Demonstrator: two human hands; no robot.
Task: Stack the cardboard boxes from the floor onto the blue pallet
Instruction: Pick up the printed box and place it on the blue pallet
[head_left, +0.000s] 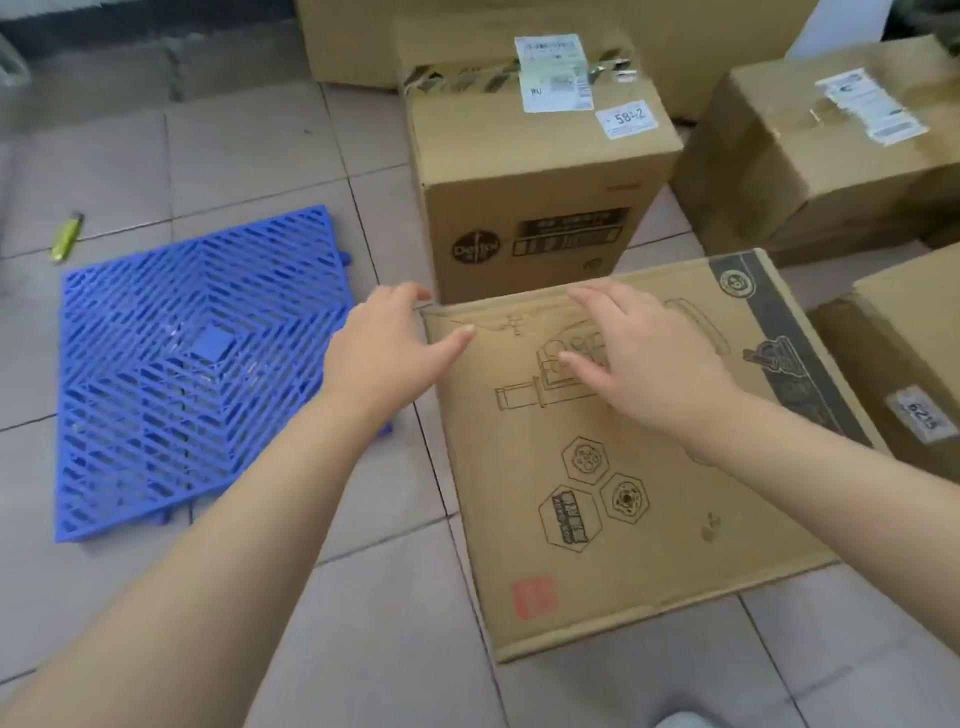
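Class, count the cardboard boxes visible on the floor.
5: printed flat box under the hands, tall box behind it, big box at back, two at right. More may lie outside the frame.

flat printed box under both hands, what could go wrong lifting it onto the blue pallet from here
1. Both hands are open, the left hand by the far left corner and the right hand over the top, so the wide flat printed box may tip with no firm grip.
2. The tall box stands right behind it, so fingers could get pinched there.
3. The yellow lighter lies beside the blue pallet, a possible slip hazard.
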